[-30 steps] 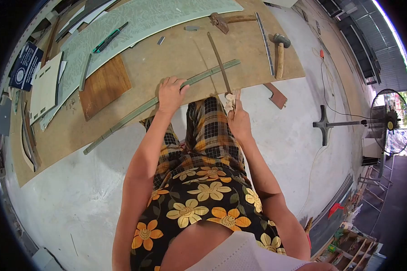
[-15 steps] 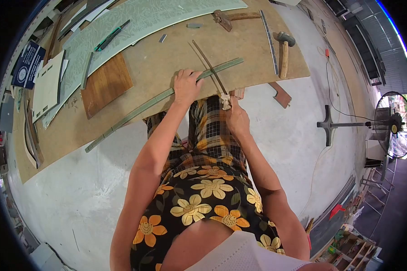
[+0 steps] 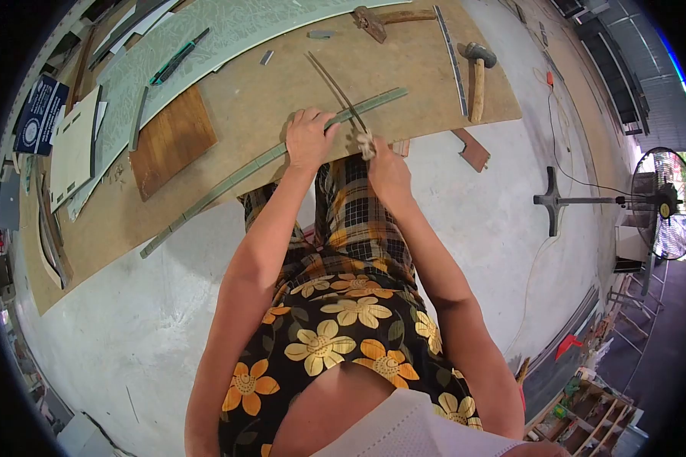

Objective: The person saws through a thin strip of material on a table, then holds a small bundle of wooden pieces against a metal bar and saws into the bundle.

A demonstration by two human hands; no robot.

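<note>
On the board (image 3: 297, 84), the left hand (image 3: 309, 137) curls its fingers over the strip (image 3: 229, 179). The right hand (image 3: 389, 171) fists around the saw (image 3: 331, 80) handle. The print on the box (image 3: 38, 114) at the board's left is unreadable.

strip (image 3: 236, 183) on board (image 3: 282, 84), hammer (image 3: 476, 84) at right
</note>
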